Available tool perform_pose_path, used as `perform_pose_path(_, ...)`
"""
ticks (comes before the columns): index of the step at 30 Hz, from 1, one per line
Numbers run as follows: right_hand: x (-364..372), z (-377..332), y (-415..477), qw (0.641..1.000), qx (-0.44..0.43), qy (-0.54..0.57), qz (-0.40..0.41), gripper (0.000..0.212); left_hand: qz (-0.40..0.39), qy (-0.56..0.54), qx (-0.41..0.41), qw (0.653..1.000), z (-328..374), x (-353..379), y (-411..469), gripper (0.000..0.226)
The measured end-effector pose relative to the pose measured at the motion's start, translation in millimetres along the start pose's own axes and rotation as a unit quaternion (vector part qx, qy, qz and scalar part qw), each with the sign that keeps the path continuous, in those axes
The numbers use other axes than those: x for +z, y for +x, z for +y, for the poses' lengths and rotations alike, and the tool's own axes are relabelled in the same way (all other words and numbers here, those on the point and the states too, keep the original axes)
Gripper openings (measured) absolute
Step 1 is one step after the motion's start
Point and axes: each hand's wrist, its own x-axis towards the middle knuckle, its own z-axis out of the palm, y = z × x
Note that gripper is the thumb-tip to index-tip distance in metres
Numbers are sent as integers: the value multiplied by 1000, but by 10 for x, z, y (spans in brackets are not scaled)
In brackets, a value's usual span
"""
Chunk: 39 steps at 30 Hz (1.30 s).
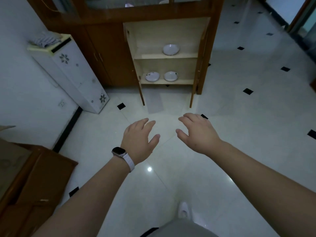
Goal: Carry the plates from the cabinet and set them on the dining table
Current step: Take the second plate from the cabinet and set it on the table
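A wooden cabinet (119, 53) stands ahead with both lower doors swung open. On its upper shelf sits one white plate (171, 49). The lower shelf holds two white plates side by side, a patterned one (152, 76) on the left and a plain one (171, 76) on the right. My left hand (139, 139), with a watch on the wrist, and my right hand (196, 132) are stretched forward over the floor, well short of the cabinet. Both hands are empty with fingers spread. The dining table is out of view.
A tall white appliance (71, 74) with flower marks stands left of the cabinet against the wall. A brown wooden piece of furniture (34, 182) fills the lower left. The open door edges (142, 94) stick out over the white tiled floor (239, 100). My shoe (183, 210) shows below.
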Motion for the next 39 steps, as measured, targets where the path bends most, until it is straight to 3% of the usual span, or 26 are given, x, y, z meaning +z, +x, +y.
perform_pose_path(12,-158,350,1113,1000,-7,-7,-9,53,1,11,-4,1000,-165,2,1151,59)
perform_pose_path(18,15,290,1951,999,-5,-25,-35,54,-16,11,-10,1000,-675,186,1830,57)
perform_pose_path(30,81,133,4214,996,51,-48,-49,54,-65,-30,47,996,-1937,286,4031,55)
perform_pose_path(39,-30,170,5158,992,91,-73,-40,53,-57,-43,107,992,-2325,160,5095,63)
